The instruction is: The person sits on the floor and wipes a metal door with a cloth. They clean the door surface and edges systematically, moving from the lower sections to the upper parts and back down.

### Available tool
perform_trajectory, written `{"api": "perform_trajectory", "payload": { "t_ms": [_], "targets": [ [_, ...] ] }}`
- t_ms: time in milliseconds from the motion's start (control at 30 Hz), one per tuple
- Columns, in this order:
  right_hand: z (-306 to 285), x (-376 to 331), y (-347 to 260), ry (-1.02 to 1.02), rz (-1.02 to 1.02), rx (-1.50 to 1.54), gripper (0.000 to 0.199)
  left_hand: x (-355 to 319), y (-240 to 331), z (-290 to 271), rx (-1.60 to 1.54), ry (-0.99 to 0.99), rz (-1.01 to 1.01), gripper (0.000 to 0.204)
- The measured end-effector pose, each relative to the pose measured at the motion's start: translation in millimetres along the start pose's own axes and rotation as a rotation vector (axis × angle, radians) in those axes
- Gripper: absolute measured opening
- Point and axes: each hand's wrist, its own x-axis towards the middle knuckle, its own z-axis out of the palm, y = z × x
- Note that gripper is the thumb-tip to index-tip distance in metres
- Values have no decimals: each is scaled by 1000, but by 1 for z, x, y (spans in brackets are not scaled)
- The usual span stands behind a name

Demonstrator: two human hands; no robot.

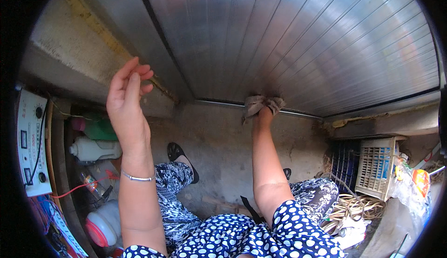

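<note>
A large ribbed metal door panel (pixel 260 39) fills the upper part of the view. My right hand (pixel 266 112) presses a grey-brown cloth (pixel 254 105) against the panel's lower edge; the cloth hides most of the fingers. On the left, my left hand (pixel 129 93) is raised in front of the door frame (pixel 100 39), holding nothing. Its fingers are loosely bent and somewhat apart, and a silver bracelet (pixel 138 178) circles the wrist.
At left are a white control box (pixel 33 141), a pale plastic bottle (pixel 95 148) and a tub with a red lid (pixel 103 225). To the right, a white plastic crate (pixel 375 167) stands by coiled cable (pixel 358 207) and a plastic bag (pixel 409 183). My feet rest on the concrete floor (pixel 219 151).
</note>
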Motion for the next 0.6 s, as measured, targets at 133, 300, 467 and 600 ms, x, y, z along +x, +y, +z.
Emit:
{"api": "perform_trajectory", "payload": {
  "t_ms": [133,300,467,600],
  "targets": [
    [17,-26,22,96,508,85,37,-2,-1,-19,60,54,-2,30],
    [-120,88,42,25,671,-11,37,3,-2,10,-28,-54,8,29],
    [-40,29,-11,23,471,-295,34,1,-3,-10,-26,17,-3,29],
    [28,-8,-106,-56,180,-263,37,5,-2,-15,-48,33,7,29]
  ]
}}
